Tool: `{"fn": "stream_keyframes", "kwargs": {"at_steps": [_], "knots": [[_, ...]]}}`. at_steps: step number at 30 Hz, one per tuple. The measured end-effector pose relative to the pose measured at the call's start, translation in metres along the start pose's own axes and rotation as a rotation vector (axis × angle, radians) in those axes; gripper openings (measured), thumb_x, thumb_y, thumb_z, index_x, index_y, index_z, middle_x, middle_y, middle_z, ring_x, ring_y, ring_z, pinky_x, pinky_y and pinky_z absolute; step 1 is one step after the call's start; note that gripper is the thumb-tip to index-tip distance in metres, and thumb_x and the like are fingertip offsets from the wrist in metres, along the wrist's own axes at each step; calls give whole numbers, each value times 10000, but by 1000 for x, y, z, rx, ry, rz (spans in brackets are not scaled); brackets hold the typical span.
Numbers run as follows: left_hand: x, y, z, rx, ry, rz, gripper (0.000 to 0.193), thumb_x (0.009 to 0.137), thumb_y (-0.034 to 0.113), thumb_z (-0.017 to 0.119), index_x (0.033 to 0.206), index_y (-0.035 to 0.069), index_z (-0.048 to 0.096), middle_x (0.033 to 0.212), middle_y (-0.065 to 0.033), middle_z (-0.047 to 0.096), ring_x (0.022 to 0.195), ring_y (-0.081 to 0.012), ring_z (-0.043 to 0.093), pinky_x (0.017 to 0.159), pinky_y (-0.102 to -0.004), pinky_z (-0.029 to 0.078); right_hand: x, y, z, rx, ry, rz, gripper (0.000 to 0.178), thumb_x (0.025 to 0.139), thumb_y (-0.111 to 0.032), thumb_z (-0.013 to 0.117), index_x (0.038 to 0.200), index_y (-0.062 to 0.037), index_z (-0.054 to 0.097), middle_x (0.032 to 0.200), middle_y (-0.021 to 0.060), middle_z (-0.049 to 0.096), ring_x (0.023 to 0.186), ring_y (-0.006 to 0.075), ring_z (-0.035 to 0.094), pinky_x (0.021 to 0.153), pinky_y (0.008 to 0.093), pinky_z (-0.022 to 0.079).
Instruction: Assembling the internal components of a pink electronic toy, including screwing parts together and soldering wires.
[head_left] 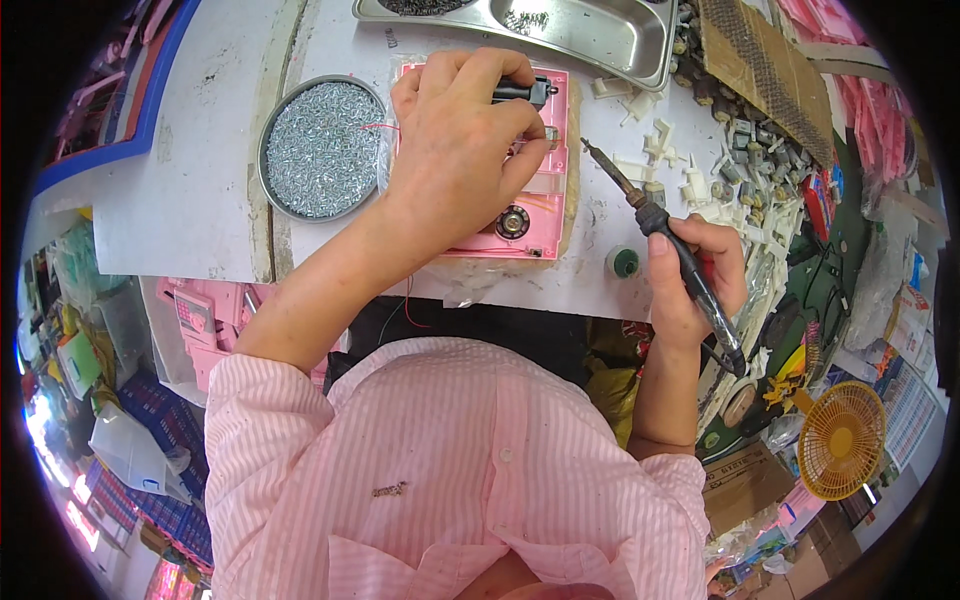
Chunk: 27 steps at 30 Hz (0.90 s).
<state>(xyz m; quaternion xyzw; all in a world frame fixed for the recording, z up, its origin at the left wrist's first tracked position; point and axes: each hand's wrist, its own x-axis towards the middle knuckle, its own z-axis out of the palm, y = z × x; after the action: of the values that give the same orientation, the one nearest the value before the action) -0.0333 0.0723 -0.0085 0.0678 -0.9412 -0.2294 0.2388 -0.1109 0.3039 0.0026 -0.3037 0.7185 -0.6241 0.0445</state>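
My left hand (455,135) reaches over a pink plastic housing (551,215), its fingers bent and closed. The thumb and a fingertip come together near the housing's right side; what they pinch is too small to make out. Another finger lies against a black plastic part (540,93) inside the housing. Below the hand, a round black-and-silver part (513,222) sits in the housing. A thin red wire (376,126) sticks out left of the hand. In my right hand (697,275) is a soldering iron (684,258), tip pointing up and left, apart from the housing.
Left of the housing stands a round tin (272,185) full of small silver screws. A metal tray (640,60) lies at the back. White plastic pieces (697,185) and small motors (745,140) crowd the right side. A small green-topped container (624,263) stands near my right hand.
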Motion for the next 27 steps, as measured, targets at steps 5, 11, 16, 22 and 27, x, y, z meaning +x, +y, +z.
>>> {"fn": "stream_keyframes", "kwargs": {"at_steps": [5,11,16,22,27], "knots": [[3,4,4,21,23,-19,85,733,166,741,782,120,689,1140,-33,594,1069,-293,503,925,-456,339,1,5,1,-18,-22,1,213,831,-13,779,975,18,625,717,2,565,603,48,448,549,203,329],[4,4,7,32,36,-15,90,725,163,736,760,114,668,1116,-32,584,1045,-292,505,924,-453,338,1,10,6,-40,-32,-6,211,821,-26,792,961,10,638,710,-9,556,602,42,431,545,205,318],[4,5,7,27,36,-20,93,723,166,738,750,114,666,1111,-29,585,1046,-291,505,921,-454,336,3,10,9,-49,-33,-11,216,813,-33,799,959,4,643,701,-18,549,599,41,430,544,205,317],[5,4,7,28,38,-18,91,724,165,739,742,112,667,1105,-24,586,1041,-287,506,920,-452,337,5,8,10,-58,-43,16,204,815,-29,792,955,3,646,698,-20,546,597,42,430,543,206,318],[4,3,7,24,43,-25,90,722,160,741,745,114,667,1102,-22,586,1035,-282,506,912,-447,337,5,10,11,-54,-47,20,202,813,-30,793,948,7,648,699,-17,549,599,43,429,544,207,320]]}}
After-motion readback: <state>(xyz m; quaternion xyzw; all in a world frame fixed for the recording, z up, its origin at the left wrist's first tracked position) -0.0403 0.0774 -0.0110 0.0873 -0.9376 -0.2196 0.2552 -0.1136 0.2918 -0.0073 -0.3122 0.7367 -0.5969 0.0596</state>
